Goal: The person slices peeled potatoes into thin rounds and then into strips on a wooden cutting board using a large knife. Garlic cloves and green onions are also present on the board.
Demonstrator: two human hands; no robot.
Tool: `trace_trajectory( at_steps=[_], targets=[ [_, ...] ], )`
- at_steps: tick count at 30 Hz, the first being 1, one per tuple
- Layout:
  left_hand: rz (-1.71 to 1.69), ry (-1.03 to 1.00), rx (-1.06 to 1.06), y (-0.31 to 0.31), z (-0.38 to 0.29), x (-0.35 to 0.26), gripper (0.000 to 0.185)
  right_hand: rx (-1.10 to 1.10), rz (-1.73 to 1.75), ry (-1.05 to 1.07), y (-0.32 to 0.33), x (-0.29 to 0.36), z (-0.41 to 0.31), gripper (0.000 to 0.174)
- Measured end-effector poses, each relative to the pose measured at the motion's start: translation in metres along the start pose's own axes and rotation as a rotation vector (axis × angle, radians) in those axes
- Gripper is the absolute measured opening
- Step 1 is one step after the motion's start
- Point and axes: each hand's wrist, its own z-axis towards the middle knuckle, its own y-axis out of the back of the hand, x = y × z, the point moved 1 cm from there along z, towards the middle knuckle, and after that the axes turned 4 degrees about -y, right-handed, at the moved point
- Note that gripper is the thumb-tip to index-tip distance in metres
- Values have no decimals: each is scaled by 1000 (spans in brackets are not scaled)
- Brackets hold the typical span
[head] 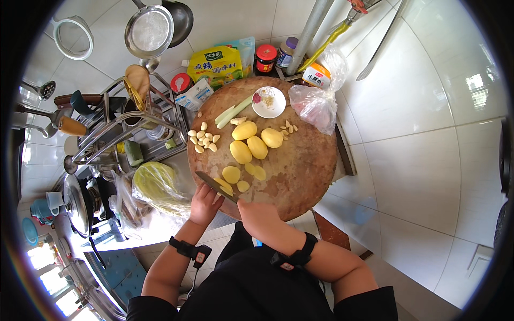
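My right hand (259, 214) grips a kitchen knife (215, 185) at its handle end, the blade slanting away to the upper left. Close against the near side of the blade, my left hand (203, 204) holds a peeled potato piece, mostly hidden by the fingers and knife. Cut potato slices (223, 185) lean along the blade's far side. Beyond them several round slices (231, 175) lie loose on the round wooden chopping board (297, 172). Several whole peeled potatoes (244, 131) are grouped near the board's middle.
Peeled garlic cloves (200, 135), scallion pieces (237, 110) and a white dish (268, 102) of seasonings sit on the board. A plastic bag (317, 104) overlaps its right rim. Jars and a yellow seasoning pouch (217, 66) stand behind. Left are a metal rack (132, 116) and bagged cabbage-like produce (156, 184).
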Motion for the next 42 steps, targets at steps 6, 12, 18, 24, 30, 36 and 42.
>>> trace_trajectory(
  at_steps=[6,12,18,24,30,36,42],
  targets=[
    [-10,-7,-18,2,3,-2,32,37,32,-26,-15,-5,16,11],
    [-40,-2,-13,6,8,-7,30,-11,39,-41,-40,-15,37,12],
    [-49,2,-22,5,6,-5,29,-102,39,40,-26,-22,25,9],
    [-26,30,-5,2,0,-2,33,-15,7,23,3,-2,-7,9],
    [-20,30,-8,3,2,-2,34,30,16,-17,7,4,-5,11],
    [-6,12,-7,1,2,-2,33,23,35,-18,0,-1,2,10],
    [-18,20,-28,3,4,-4,30,38,5,-21,-19,-7,21,10]
  ],
)
